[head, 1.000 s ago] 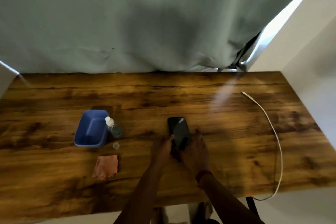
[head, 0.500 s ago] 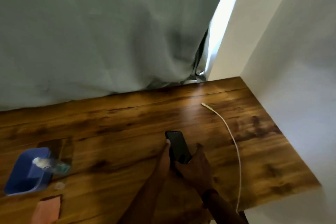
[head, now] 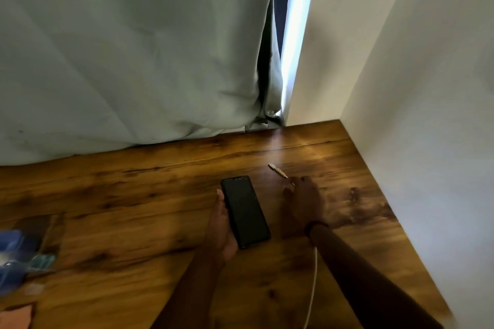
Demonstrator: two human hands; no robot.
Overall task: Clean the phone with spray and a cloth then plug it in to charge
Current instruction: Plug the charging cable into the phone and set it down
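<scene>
The black phone (head: 244,211) faces screen up, dark, a little right of the table's middle. My left hand (head: 220,230) grips it along its left edge and lower corner. The white charging cable ends in a plug (head: 278,170) that lies on the wood just beyond my right hand (head: 303,205). That hand is palm down over the cable, thumb and forefinger pinched on it a short way behind the plug. The cable (head: 313,286) reappears below my right wrist and runs toward the near edge. The spray bottle (head: 40,262) and orange cloth (head: 18,315) are blurred at far left.
A blue tub (head: 10,256) sits at the left edge beside the bottle. The wooden table (head: 133,195) meets a white wall (head: 427,141) on the right and a grey-green curtain (head: 133,48) at the back.
The view has swung right, so tub, bottle and cloth slid to the left edge. My right hand left the phone and went right onto the cable. My left hand kept the phone.
</scene>
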